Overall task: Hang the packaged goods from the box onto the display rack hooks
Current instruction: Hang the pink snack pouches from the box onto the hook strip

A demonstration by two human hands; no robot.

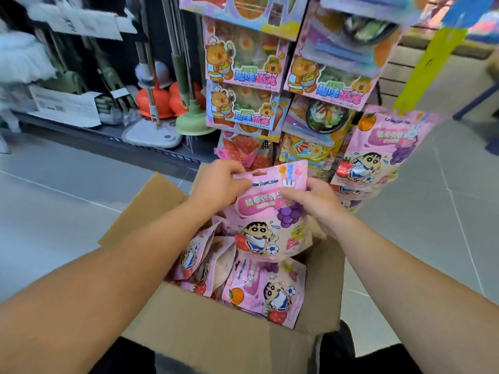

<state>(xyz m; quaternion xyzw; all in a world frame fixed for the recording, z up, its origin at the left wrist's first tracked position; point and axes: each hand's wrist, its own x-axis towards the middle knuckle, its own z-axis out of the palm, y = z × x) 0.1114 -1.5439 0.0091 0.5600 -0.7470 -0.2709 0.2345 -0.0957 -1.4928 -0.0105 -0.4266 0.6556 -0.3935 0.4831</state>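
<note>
Far to the left, a dark shelf (89,130) along the floor holds cleaning goods: white mop heads (21,58), a flat white mop base (151,136), orange plungers (154,101) and a green plunger (193,122), their handles rising out of view. The grey tiled floor (54,190) spreads in front of it.

Nearer the middle, an open cardboard box (216,338) sits low in front of the person, its left flap (151,201) folded outward. Inside lie more pink packets (267,295), some flat and some on edge, printed with a cartoon boy, a football and fruit.

The left hand (216,187) reaches over the box and pinches the upper left corner of a pink packet (267,220), its grip closed on the packet's top edge beside the hang hole. That packet is held upright above the box, just in front of the lower part of the display rack (318,125). The right hand (316,201) grips the packet's right side, thumb across the front and fingers curled behind.

Behind and above the hands, the rack carries pink boxed sets (243,58) with bear drawings and toy-like food sets under clear windows. On its right side, hung packets (383,149) of the same pink kind are stacked one behind another. A yellow-green strip (429,68) runs diagonally at the upper right.
</note>
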